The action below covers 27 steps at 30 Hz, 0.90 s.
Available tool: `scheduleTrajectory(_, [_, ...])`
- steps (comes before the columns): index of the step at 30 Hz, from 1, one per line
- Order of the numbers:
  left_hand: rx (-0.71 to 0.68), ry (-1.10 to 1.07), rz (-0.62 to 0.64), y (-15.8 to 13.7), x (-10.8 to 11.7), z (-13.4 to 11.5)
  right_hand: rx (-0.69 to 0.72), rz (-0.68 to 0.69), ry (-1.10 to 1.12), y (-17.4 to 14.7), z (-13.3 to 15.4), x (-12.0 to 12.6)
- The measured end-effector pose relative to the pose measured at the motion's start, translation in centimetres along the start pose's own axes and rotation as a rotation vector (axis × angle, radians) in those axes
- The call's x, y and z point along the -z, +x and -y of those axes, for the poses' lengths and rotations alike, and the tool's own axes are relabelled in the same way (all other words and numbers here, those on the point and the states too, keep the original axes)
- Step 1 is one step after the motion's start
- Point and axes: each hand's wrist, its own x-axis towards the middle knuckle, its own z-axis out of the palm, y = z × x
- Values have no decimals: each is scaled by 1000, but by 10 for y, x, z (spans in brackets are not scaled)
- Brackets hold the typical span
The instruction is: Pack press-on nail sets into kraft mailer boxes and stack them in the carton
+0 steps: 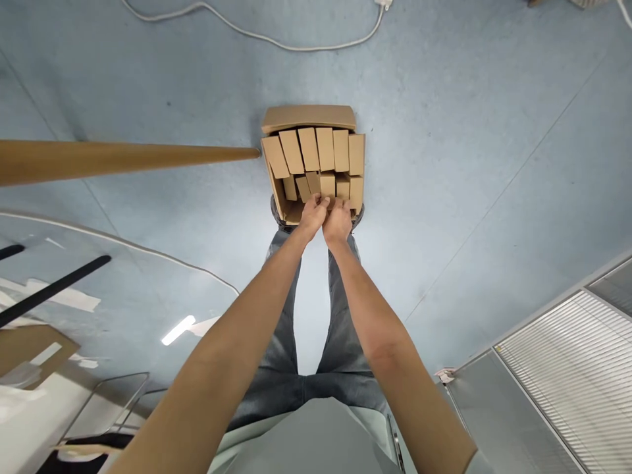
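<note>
An open cardboard carton (309, 116) stands on the floor between my feet. Several small cardboard boxes (308, 149) stand in a row along its far side, with more in a looser row nearer me. My left hand (313, 214) and my right hand (338, 222) meet at the carton's near side. Both have their fingers closed on the near end of one small cardboard box (327, 184) in the nearer row. My fingers partly hide that end. The carton's near left corner shows a gap beside two tilted, darker small boxes (307, 186).
A brown pole-like post (148, 160) reaches in from the left, close to the carton. White cables (296, 48) lie across the blue floor (474, 131). Black legs (59, 289) and paper scraps are at the left; a blinded glass panel (577, 368) is at the lower right.
</note>
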Motion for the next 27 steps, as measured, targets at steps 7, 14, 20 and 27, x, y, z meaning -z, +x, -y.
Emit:
scheduleTrajectory(7, [84,1,-17,6,5,-8,46,21,76,-1,-6,-9])
scheduleTrajectory(14, [76,-29,-21,-53,20,-19,140,12,117,-52,-9,20])
scheduleTrajectory(20, [124,-148,-71,-140,29,-45,195,-16,108,-113,-12,68])
scheduleTrajectory(27, [7,-258,26,-243,30,-88,368,-36,211,-174,-20,144])
